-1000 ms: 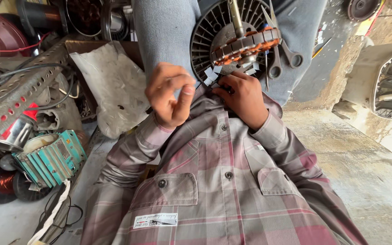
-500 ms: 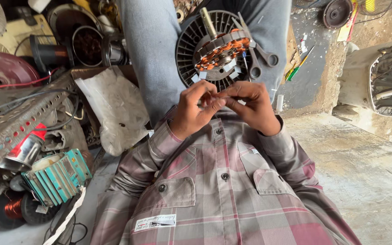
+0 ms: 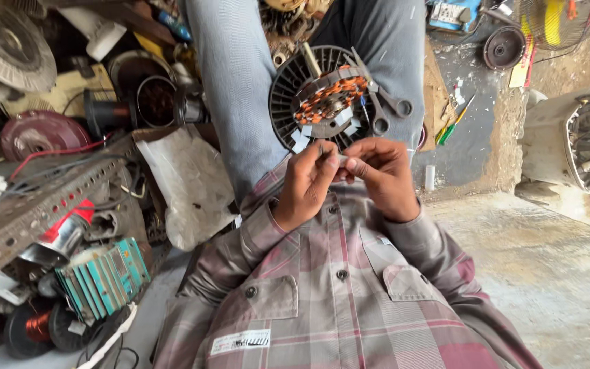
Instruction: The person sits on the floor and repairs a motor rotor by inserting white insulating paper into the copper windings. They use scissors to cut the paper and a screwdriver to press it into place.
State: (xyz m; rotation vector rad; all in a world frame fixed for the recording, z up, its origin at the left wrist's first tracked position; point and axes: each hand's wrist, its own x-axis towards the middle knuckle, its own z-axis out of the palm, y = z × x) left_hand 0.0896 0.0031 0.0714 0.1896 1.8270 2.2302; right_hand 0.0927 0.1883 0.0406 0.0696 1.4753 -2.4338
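While both hands pinch closed on a small pale sleeve piece [image 3: 341,160] held between them, left hand [image 3: 307,183] and right hand [image 3: 382,176] sit just below the round black copper-wound fan motor [image 3: 326,99], equally near.

Black fan motor housing [image 3: 288,102] with copper-orange windings [image 3: 329,96]; pink-and-grey plaid shirt [image 3: 336,301]; light blue jeans [image 3: 237,75]; teal finned block [image 3: 104,277] at lower left.

One head-worn camera looks steeply down (close in) over the chest and lap.
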